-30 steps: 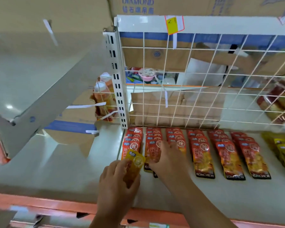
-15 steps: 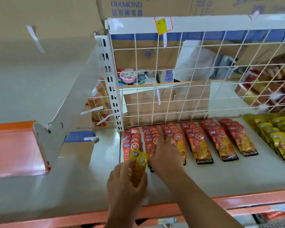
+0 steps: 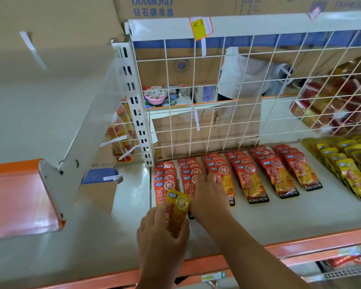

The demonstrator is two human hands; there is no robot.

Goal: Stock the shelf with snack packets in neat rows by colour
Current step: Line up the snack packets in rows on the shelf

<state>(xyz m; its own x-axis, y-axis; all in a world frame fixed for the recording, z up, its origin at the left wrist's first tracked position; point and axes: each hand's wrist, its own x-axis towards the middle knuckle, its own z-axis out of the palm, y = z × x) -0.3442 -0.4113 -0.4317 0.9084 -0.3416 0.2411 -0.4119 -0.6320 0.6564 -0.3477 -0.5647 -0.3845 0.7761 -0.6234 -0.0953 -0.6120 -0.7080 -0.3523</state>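
Note:
Several rows of red snack packets (image 3: 252,176) lie overlapped on the white shelf (image 3: 279,215), running from the wire grid toward the front edge. Rows of yellow packets (image 3: 350,161) fill the shelf's right end. My left hand (image 3: 161,236) holds one yellow packet (image 3: 176,211) upright over the front of the leftmost red row. My right hand (image 3: 208,195) lies flat on the second and third red rows, fingers spread and pressing on the packets.
A white wire grid (image 3: 248,90) backs the shelf, with cardboard boxes behind it. A slotted upright (image 3: 136,105) and slanted bracket stand at the left, beside an orange-edged neighbouring shelf (image 3: 19,197). The shelf's orange front lip (image 3: 300,249) runs below my arms.
The view has shifted, bringing the yellow rows in at the right. My right hand stays on the red rows, its fingers now spread wider. My left hand keeps holding the yellow packet.

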